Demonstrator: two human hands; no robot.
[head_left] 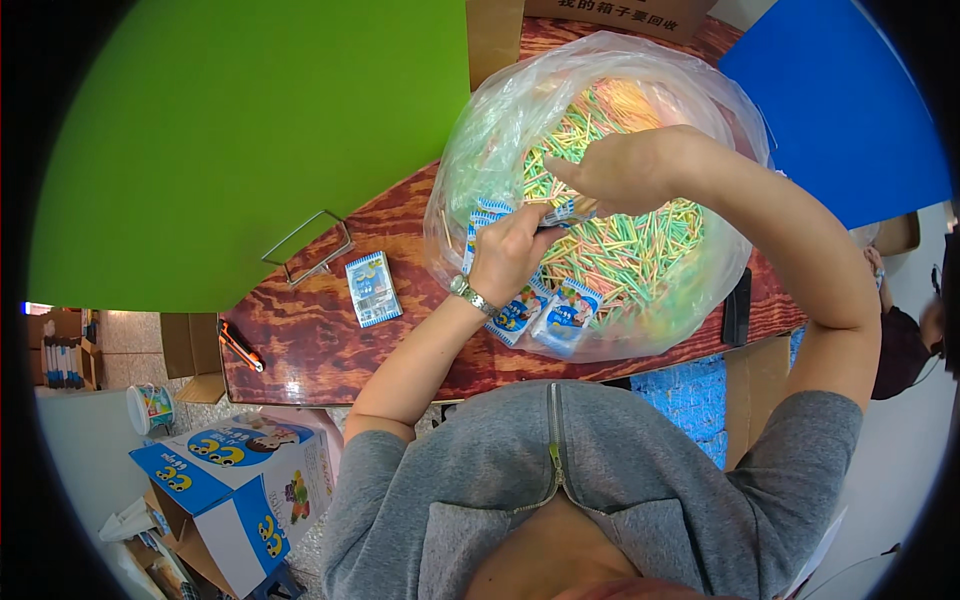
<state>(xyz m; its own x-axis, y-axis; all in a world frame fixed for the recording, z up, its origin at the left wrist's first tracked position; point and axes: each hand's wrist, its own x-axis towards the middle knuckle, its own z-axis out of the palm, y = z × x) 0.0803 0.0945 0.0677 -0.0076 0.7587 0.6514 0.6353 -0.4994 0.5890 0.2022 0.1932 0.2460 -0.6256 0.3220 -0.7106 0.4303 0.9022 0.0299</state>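
My left hand [508, 250], with a metal watch at the wrist, is closed on a small blue-and-white packet [566, 213] above a large clear plastic bag [475, 130]. Thin pastel candy-like sticks [630, 245] in green, yellow, pink and orange fill the bag. Just above the held packet is my right hand [622, 175]. One of its digits points left over the sticks and the others curl under, so what they grip is hidden. Two printed packets [568, 315] lie at the bag's near side, and more are partly covered by my left hand.
On the red wood-patterned table [310, 350] are a single packet [373, 289], a wire stand [308, 247], an orange cutter [241, 346] and a black object [737, 308]. Green [250, 130] and blue [840, 110] panels flank the bag. A printed carton [240, 490] stands lower left; another person [905, 345] is at right.
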